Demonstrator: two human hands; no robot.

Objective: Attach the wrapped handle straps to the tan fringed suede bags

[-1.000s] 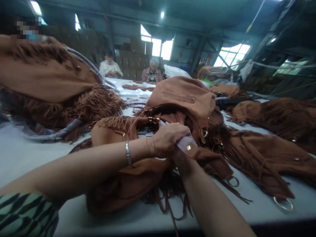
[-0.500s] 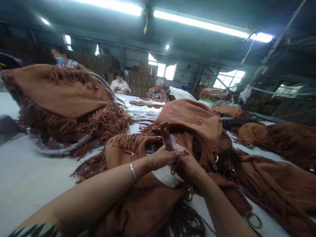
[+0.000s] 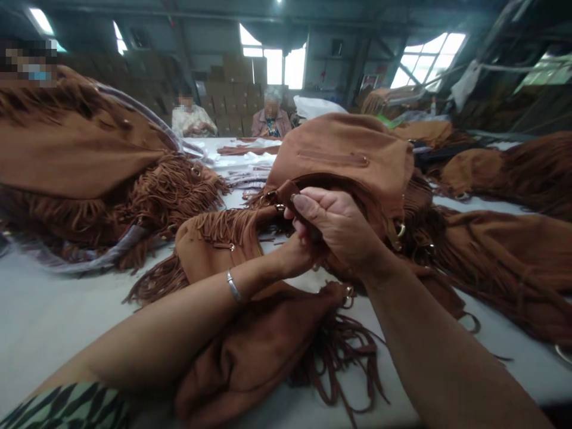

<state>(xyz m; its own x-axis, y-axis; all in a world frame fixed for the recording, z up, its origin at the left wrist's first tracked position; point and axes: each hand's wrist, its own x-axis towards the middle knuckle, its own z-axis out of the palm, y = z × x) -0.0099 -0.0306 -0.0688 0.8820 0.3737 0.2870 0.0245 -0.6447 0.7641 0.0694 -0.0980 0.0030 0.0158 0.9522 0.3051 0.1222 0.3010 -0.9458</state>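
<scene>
My right hand (image 3: 346, 223) is closed on a brown leather strap (image 3: 288, 190), with its thumb lying along the strap and the tip sticking out past the fingers. Just below it my left hand (image 3: 297, 255), a silver bangle on its wrist, is closed around the lower part of that strap; the right hand partly hides its fingers. Behind the hands stands a tan suede bag (image 3: 339, 140) with its opening towards me. A fringed bag (image 3: 203, 238) lies beyond my left forearm, and a darker brown suede piece (image 3: 250, 351) with fringe lies beneath my arms.
A large fringed bag (image 3: 75, 155) with plastic-wrapped handles fills the left. More fringed bags (image 3: 509, 250) lie along the right of the white table (image 3: 58, 322). Two people sit at the far side, another person is at far left, and stacked cartons (image 3: 227, 98) stand behind.
My right hand has moved up over my left and onto the strap's upper part, covering the whitish plastic that showed there. The view has tilted down and come closer.
</scene>
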